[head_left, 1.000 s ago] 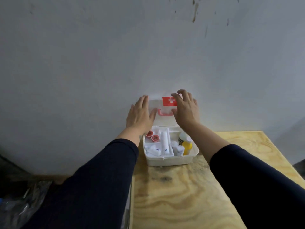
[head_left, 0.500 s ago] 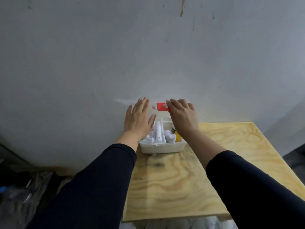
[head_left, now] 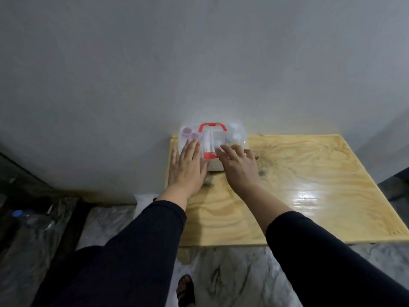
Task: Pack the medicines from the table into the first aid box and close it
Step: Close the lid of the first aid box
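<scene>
The white first aid box [head_left: 215, 166] stands at the far left corner of the wooden table [head_left: 309, 187], against the wall. Its clear lid [head_left: 239, 131] with a red handle [head_left: 212, 127] lies down flat over the box, and the medicines inside show blurred through it. My left hand [head_left: 188, 167] lies flat, fingers spread, on the lid's left part. My right hand [head_left: 240, 166] presses with spread fingers on the lid's front right, beside the red latch [head_left: 209, 155]. Neither hand grips anything.
A grey wall rises directly behind the box. The table ends at a near edge [head_left: 287, 243] above a marbled floor [head_left: 232, 278]. Dark clutter and a bottle with a blue cap [head_left: 17, 213] lie at the lower left.
The lid has swung from upright down onto the box under both hands. The camera has pulled back, so more table and floor show.
</scene>
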A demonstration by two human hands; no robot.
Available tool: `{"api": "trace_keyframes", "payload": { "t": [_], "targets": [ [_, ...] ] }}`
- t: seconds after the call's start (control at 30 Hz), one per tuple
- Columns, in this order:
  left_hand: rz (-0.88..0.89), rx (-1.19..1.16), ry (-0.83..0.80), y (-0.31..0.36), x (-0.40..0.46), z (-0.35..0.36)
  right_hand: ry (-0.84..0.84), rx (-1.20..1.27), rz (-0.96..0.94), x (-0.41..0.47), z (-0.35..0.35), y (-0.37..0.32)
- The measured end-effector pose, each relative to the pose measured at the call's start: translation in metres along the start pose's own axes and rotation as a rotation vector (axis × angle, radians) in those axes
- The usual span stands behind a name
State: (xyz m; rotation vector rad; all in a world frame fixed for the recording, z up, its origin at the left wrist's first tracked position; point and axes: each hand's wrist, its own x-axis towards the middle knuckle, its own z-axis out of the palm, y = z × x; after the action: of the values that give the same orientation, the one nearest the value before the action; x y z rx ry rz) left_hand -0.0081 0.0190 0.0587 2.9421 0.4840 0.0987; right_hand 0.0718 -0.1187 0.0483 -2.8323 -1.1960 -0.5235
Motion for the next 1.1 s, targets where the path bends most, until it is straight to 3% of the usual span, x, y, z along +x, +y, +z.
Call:
{"api": "trace_keyframes", "payload": {
  "t": [0.23,0.33,0.4,0.6,1.1],
  "targets": [
    [0.018,-0.032,-0.005,0.000,0.014,0.001,0.024,0.147,0.012,0.006,-0.002,0.008],
    [0.062,-0.053,-0.049,-0.004,0.032,-0.002,-0.218,0.250,0.016,0.021,-0.004,0.020],
    [0.085,0.014,-0.088,-0.008,0.042,-0.001,-0.343,0.188,-0.011,0.031,0.000,0.027],
    [0.121,0.163,-0.102,-0.019,0.075,0.008,-0.345,0.100,-0.002,0.056,0.018,0.031],
    [0.096,0.170,-0.112,-0.013,0.082,0.007,-0.326,0.076,0.001,0.060,0.024,0.033]
  ]
}}
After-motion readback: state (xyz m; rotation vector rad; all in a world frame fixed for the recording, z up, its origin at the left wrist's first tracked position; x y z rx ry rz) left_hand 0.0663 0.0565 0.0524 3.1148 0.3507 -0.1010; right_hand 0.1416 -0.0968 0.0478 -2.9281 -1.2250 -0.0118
